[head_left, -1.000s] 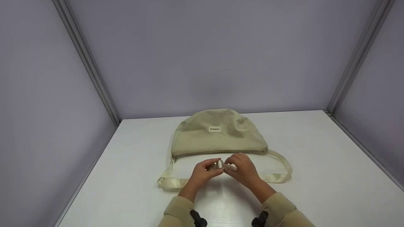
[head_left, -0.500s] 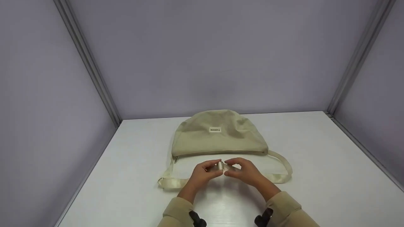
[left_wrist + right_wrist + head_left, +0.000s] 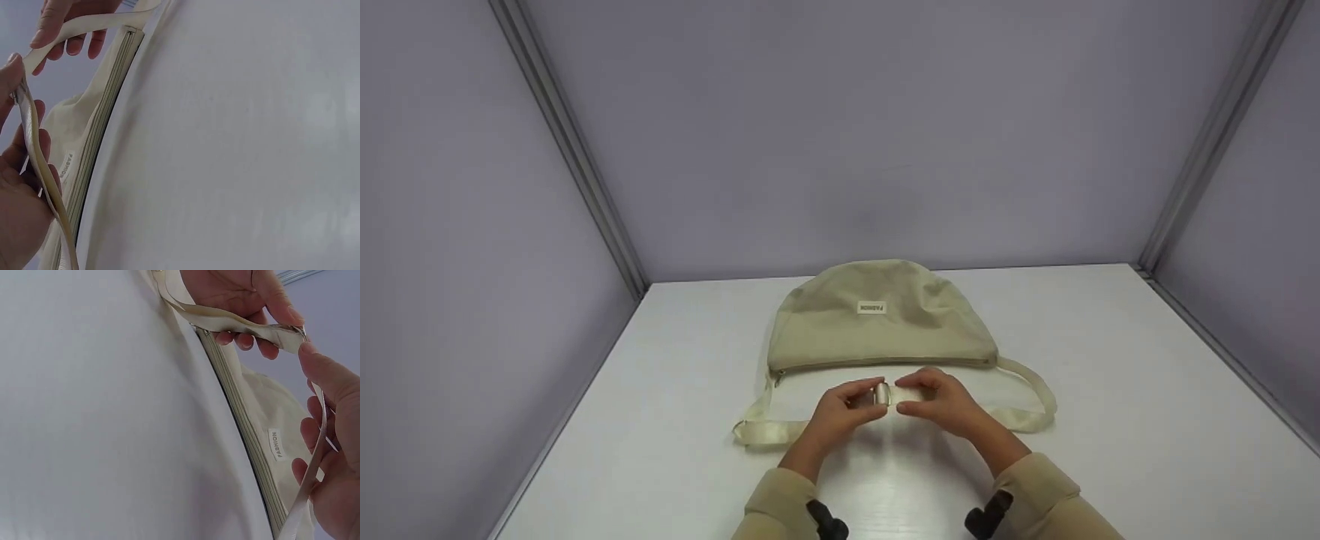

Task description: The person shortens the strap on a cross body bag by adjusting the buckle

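Pinching the strap [image 3: 907,394] with left hand [image 3: 836,415] and right hand [image 3: 949,409], lengthwise roughly parallel to the far edge of the tabletop [image 3: 690,345], with metal fitting [image 3: 303,332] between, nearer the left

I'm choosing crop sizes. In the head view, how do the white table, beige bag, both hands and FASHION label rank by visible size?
1. White table
2. Beige bag
3. Left hand and right hand: too alike to rank apart
4. FASHION label
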A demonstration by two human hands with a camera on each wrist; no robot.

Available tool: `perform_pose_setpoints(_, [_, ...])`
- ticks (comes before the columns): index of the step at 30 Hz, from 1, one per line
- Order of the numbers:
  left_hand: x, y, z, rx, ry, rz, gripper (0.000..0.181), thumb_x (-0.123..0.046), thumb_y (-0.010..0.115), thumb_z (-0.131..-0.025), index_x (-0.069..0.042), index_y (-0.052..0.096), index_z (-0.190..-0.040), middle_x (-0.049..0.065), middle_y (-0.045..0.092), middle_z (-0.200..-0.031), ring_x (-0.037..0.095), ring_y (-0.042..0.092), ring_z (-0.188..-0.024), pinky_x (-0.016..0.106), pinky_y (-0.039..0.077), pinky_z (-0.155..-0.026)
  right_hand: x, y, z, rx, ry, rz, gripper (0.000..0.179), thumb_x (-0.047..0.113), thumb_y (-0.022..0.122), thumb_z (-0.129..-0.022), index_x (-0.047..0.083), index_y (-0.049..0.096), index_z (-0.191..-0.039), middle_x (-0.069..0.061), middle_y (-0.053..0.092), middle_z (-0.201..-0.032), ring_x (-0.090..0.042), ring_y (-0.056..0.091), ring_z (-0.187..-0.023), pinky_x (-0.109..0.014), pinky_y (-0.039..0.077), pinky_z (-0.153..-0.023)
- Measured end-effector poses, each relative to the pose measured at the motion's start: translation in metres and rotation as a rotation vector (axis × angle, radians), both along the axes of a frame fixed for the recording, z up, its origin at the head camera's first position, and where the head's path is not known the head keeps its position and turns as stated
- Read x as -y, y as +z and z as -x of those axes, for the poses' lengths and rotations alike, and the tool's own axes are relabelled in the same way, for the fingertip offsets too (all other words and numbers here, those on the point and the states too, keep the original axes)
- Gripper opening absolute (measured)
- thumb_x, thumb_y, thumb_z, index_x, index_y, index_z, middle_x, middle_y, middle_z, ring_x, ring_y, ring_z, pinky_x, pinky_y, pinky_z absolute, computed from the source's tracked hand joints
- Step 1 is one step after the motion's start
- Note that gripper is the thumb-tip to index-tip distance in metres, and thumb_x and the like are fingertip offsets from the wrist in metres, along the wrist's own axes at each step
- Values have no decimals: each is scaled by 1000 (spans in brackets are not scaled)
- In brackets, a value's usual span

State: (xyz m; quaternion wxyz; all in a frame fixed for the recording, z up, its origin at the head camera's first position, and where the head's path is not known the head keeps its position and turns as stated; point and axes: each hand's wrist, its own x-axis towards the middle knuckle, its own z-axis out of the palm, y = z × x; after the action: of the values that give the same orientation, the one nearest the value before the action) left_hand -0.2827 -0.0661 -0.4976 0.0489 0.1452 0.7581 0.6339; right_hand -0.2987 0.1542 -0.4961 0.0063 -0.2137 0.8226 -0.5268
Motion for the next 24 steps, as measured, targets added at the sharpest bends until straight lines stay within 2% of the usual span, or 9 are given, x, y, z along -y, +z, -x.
perform_pose_setpoints(5, [0, -2, 1, 6, -1, -15, 48, -15, 78, -84, -5, 64, -128, 12, 65, -123, 14, 56, -105, 26, 46, -90, 3, 0, -1, 34, 2, 51, 38, 20, 80, -82, 2, 70, -113, -14, 65, -109, -5, 55, -94, -20, 45, -86])
perform_pose_setpoints(8, [-1, -2, 1, 16, -1, -10, 49, -14, 78, -83, -4, 64, -128, 9, 66, -115, 12, 54, -97, 24, 46, -83, 5, 0, -2, 46, -3, 61, 37, 16, 79, -82, 0, 70, -114, -16, 64, -112, -6, 55, -95, -20, 45, -85])
perform_pose_setpoints(12, [-3, 0, 0, 31, 1, 0, 47, -13, 78, -83, -5, 65, -127, 7, 66, -112, 9, 53, -94, 23, 46, -81, 9, 4, -5, 50, -4, 58, 34, 10, 78, -83, -2, 69, -113, -19, 64, -113, -7, 55, -95, -20, 45, -84])
perform_pose_setpoints(20, [-4, 33, -20, 31, 3, 19, 42, -13, 76, -85, -2, 66, -124, 16, 67, -120, 16, 57, -99, 23, 47, -83, 15, 34, -26, 37, 23, 47, 37, 7, 79, -81, -8, 68, -112, -24, 63, -110, -7, 53, -90, -21, 44, -81])
perform_pose_setpoints(24, [-3, 32, -19, 34, -2, 4, 42, -12, 76, -85, -1, 66, -124, 17, 67, -119, 14, 58, -98, 22, 48, -82, 14, 37, -28, 14, 8, 15, 40, 8, 81, -79, -7, 68, -113, -23, 63, -110, -7, 50, -87, -21, 42, -78])
